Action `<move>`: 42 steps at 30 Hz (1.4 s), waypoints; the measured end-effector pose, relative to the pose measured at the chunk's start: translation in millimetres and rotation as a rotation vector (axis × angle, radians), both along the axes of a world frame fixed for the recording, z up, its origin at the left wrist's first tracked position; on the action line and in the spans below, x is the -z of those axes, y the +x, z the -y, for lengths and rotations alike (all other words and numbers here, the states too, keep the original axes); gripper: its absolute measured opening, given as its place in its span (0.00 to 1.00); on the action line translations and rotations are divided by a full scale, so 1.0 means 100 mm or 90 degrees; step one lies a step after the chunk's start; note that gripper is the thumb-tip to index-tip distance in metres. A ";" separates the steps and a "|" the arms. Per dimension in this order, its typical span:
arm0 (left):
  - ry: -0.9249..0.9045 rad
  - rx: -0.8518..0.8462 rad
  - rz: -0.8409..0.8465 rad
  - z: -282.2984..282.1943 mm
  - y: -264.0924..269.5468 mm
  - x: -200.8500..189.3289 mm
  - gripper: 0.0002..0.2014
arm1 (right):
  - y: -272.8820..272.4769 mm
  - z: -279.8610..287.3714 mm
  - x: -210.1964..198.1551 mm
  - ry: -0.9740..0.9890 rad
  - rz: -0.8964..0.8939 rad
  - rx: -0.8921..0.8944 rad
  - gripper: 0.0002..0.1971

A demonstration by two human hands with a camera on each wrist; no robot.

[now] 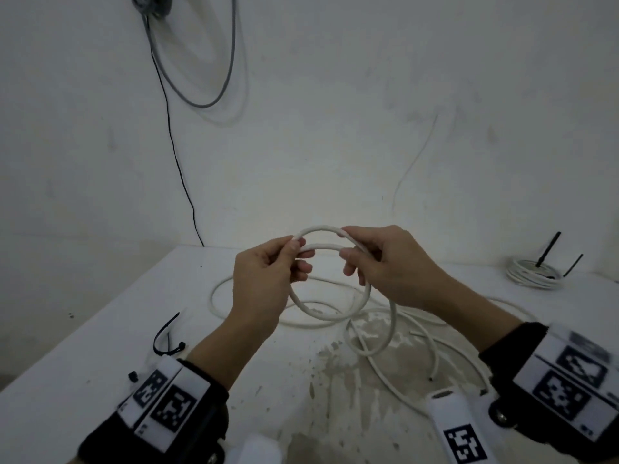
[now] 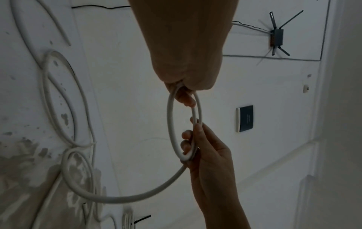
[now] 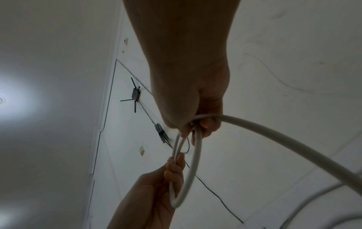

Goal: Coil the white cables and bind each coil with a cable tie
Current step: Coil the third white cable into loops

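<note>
left hand (image 1: 264,279) and right hand (image 1: 385,262) pinch a smooth white cable (image 1: 330,311) wound in 2 loops above the table (image 1: 100,329).

The cable (image 1: 330,314) is white, as is the bench (image 1: 100,329), which shows grey-brown blotches and dark specks toward its near edge. A black cable tie (image 1: 167,339) lies by the left edge. The finished coil (image 1: 532,272) at the far right corner is white with black ties. Both wrist bands (image 1: 167,396) carry black-and-white square code patterns.
</note>
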State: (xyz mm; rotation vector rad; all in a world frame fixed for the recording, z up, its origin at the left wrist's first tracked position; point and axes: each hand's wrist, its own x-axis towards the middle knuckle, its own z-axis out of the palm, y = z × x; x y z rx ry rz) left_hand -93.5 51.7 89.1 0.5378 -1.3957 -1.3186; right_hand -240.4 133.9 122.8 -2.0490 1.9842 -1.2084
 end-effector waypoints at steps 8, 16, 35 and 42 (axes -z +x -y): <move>-0.208 0.157 0.361 0.05 0.17 0.02 0.16 | -0.07 0.04 0.00 0.061 -0.265 0.016 0.12; 0.007 0.276 0.227 0.03 0.12 -0.06 0.19 | 0.01 -0.03 0.00 0.107 -0.026 -0.070 0.15; 0.027 0.398 0.146 0.00 0.18 -0.11 0.14 | -0.03 -0.10 -0.06 -0.031 0.276 -0.067 0.09; 0.017 0.473 0.317 0.05 0.20 -0.12 0.13 | -0.01 -0.12 -0.05 -0.014 0.084 -0.071 0.10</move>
